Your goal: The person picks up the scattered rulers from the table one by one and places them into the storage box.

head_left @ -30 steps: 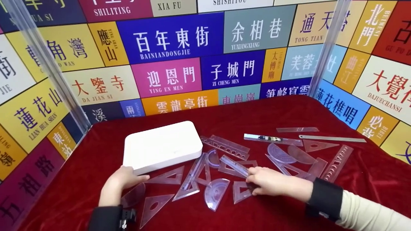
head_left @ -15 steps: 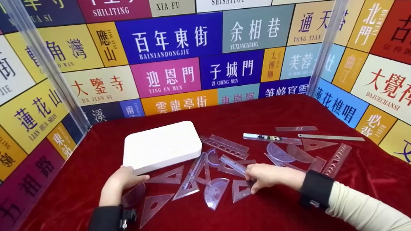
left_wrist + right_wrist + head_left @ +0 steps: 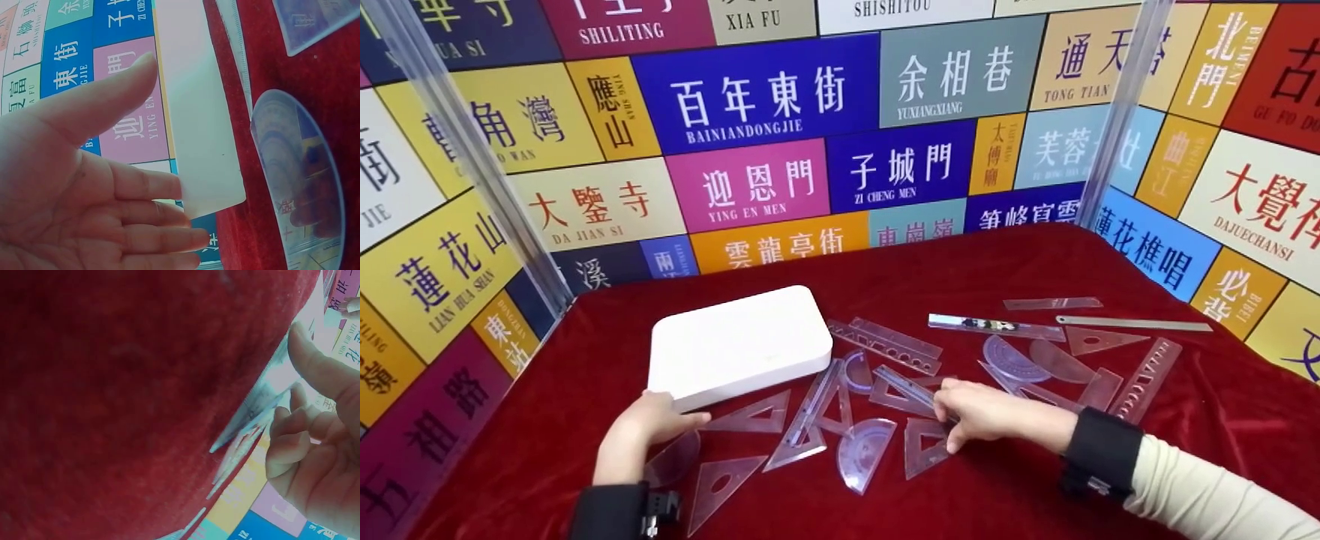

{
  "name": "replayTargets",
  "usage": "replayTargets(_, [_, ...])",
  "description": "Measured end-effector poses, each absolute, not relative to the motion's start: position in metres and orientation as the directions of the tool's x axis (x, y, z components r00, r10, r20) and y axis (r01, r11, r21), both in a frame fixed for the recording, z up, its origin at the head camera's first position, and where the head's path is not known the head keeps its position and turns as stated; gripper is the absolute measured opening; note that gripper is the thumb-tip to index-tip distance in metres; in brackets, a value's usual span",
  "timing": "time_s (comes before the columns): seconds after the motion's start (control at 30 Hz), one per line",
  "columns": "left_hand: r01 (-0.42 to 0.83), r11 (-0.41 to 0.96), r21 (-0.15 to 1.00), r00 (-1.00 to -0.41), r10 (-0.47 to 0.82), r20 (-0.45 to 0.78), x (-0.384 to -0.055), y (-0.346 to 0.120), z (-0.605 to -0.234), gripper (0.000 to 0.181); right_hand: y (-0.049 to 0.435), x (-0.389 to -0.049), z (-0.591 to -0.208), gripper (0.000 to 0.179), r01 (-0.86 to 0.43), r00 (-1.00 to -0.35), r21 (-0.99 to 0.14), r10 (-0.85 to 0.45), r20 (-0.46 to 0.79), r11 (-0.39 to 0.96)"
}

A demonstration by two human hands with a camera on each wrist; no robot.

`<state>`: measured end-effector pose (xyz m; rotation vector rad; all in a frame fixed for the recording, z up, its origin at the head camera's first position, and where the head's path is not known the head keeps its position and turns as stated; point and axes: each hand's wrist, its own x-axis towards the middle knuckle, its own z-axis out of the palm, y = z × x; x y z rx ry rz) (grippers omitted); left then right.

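My left hand (image 3: 649,420) rests at the near left corner of a white rounded box (image 3: 739,341). In the left wrist view its fingers are straight, with the fingertips at the box's end. My right hand (image 3: 979,412) reaches over the right end of a narrow clear ruler (image 3: 907,386). Under that ruler lies a set square (image 3: 889,397); another set square (image 3: 915,450) sits below the thumb. In the right wrist view the thumb stands apart from the bent, loose fingers, near the edges of clear plastic pieces. A protractor (image 3: 866,454) lies between the hands.
Several clear rulers, set squares and protractors spread over the red cloth (image 3: 825,517). A panda-print ruler (image 3: 997,326), a metal ruler (image 3: 1166,324) and a hole-patterned ruler (image 3: 1147,379) lie to the right. A clear post (image 3: 1121,112) rises at the back right before a sign-covered wall.
The right hand has shifted slightly back and its thumb has spread from the fingers. The left hand, the box and the plastic pieces have stayed in place.
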<state>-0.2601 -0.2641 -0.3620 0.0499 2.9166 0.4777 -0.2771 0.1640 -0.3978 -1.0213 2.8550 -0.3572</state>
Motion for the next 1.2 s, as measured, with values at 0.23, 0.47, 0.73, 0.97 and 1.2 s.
replayTargets(0.23, [0.005,0.949,0.316,-0.980,0.068,-0.189,-0.261,-0.264,-0.362,0.067,0.170,-0.284,-0.397,0.021,-0.596,-0.764,-0.415,-0.645,0.029,0.687])
replayTargets(0.47, [0.018,0.942,0.334,-0.983,0.078,-0.168,-0.260,-0.265,-0.363,0.056,0.172,-0.289,-0.392,0.017,-0.429,-0.766,-0.631,-0.630,-0.125,0.647])
replayTargets(0.73, [0.022,0.949,0.313,-0.980,0.082,-0.179,-0.262,-0.266,-0.363,0.056,0.139,-0.321,-0.359,0.010,-0.375,-0.771,-0.769,-0.635,-0.052,0.518])
replayTargets(0.97, [0.019,0.949,0.314,-0.982,0.078,-0.175,-0.261,-0.267,-0.363,0.062,0.037,-0.364,-0.344,0.010,-0.418,-0.855,-0.757,-0.498,0.141,0.503])
replayTargets(1.2, [0.003,0.951,0.310,-0.981,0.063,-0.185,-0.260,-0.263,-0.362,0.066,-0.045,-0.387,-0.350,0.011,-0.436,-0.888,-0.578,-0.434,0.153,0.690])
